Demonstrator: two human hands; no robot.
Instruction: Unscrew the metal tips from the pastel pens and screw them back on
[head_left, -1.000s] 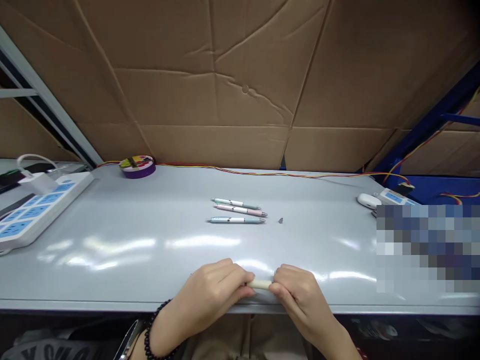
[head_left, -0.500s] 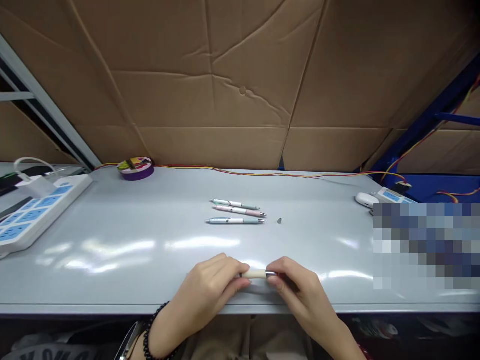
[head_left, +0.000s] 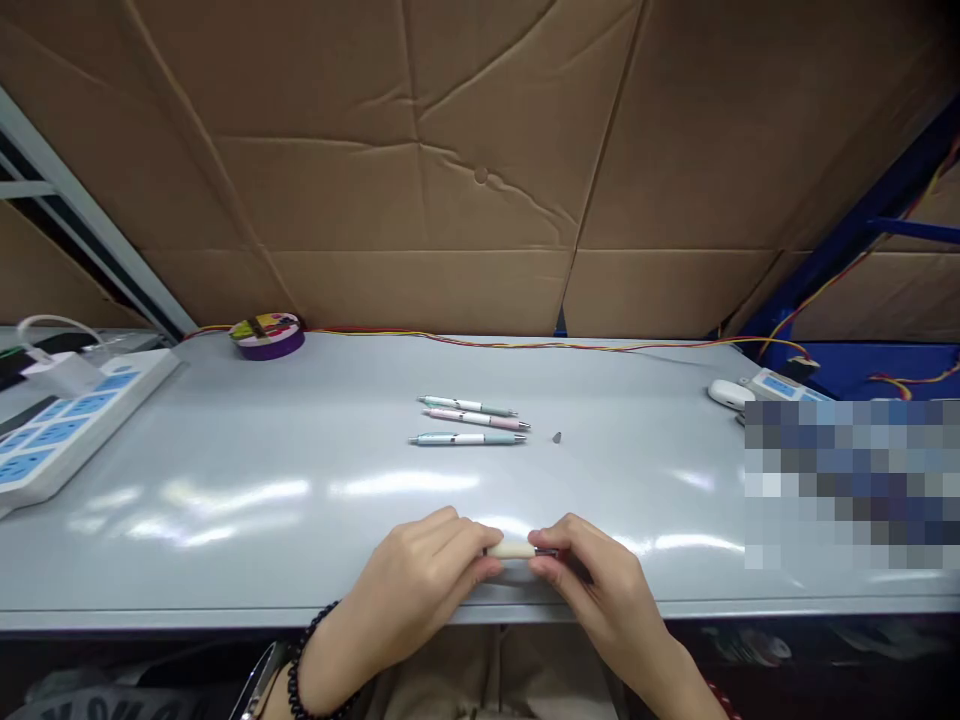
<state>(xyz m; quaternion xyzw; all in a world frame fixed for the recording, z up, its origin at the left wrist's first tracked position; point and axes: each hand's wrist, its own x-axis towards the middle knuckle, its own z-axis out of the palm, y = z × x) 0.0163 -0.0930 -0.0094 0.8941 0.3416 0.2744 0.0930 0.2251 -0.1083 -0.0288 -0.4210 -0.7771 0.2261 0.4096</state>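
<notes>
So the biggest thing here is a wall of creased brown cardboard (head_left: 480,220), and in front of it there's a shiny grey bench (head_left: 225,430). Over on the left side there's a white power strip (head_left: 105,420) with a charger plugged in. Then the hands: left hand (head_left: 427,565) has its grip pinched on one end of a cream pen-like tube (head_left: 511,551), and the right hand (head_left: 600,575) has its grip pinched round the other, shiny dark end. That tube sits level between them, right by the bench's front edge; can't tell if it's touching. Purple-sided round tin-looking thing (head_left: 274,345) at the back left. Three pens, blue (head_left: 467,439), pink (head_left: 487,421) and green (head_left: 469,406), lie mid-bench, and a tiny grey bit (head_left: 556,438) sits just right of their tips.
</notes>
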